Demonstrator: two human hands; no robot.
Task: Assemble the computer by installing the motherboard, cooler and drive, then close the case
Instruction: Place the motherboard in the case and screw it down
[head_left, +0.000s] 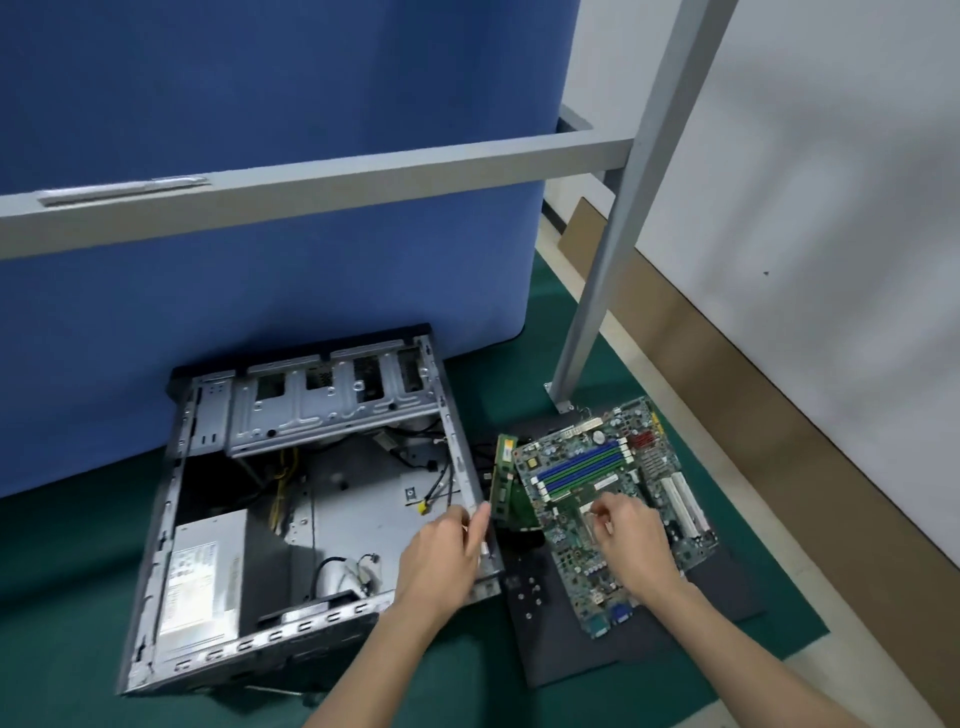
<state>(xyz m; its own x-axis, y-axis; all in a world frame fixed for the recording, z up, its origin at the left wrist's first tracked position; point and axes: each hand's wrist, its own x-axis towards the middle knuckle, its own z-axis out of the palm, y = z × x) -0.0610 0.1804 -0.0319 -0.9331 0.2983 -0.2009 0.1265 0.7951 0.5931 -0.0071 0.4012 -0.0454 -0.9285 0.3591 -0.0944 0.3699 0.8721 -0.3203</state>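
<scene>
1. The right hand (631, 530) rests on the middle of the motherboard (587, 467). Its fingers are curled and the tips point down to the board. I cannot tell if they pinch some small part there or only touch it.
2. The left hand (444, 551) is over the right wall of the open case (358, 499). Its fingers reach toward a green memory module (503, 475) that stands on its edge between the case and the board. Whether this hand holds anything is not clear.
3. The motherboard is outside the case, just to the right of it. It lies flat on a dark panel (727, 587), with the long axis going from near to far and the far end leaning a little to the right.
4. In my judgement the board must travel to the left, over the case wall, onto the bare metal floor. The right hand is already on it; the left hand is nearer to the case.
5. Inside the case, the power supply (200, 577) is at the near left and the drive cage (332, 405) is at the far side.
</scene>
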